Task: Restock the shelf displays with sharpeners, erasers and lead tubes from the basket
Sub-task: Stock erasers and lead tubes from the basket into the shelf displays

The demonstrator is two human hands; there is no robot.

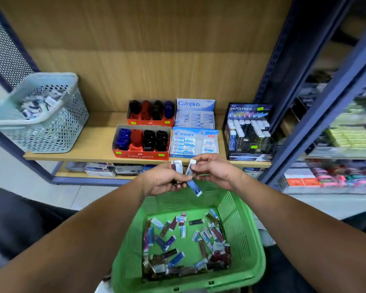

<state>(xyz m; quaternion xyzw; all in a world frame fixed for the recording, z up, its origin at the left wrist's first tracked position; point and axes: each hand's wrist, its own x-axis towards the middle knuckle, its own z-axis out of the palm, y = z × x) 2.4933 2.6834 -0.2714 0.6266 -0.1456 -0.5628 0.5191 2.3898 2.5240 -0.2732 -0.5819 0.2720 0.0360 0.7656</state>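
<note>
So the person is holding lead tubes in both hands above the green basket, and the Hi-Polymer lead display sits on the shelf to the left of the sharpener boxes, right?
Not quite. The head view shows the Hi-Polymer lead display at the right end of the shelf, to the right of the eraser boxes and the sharpener boxes, not the left. The rest holds: the left hand and right hand hold lead tubes above the green basket.

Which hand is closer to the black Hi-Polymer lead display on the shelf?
The right hand. It holds a blue lead tube just below and left of the Hi-Polymer display. The left hand grips other tubes farther left, below the Pilot eraser box.
</note>
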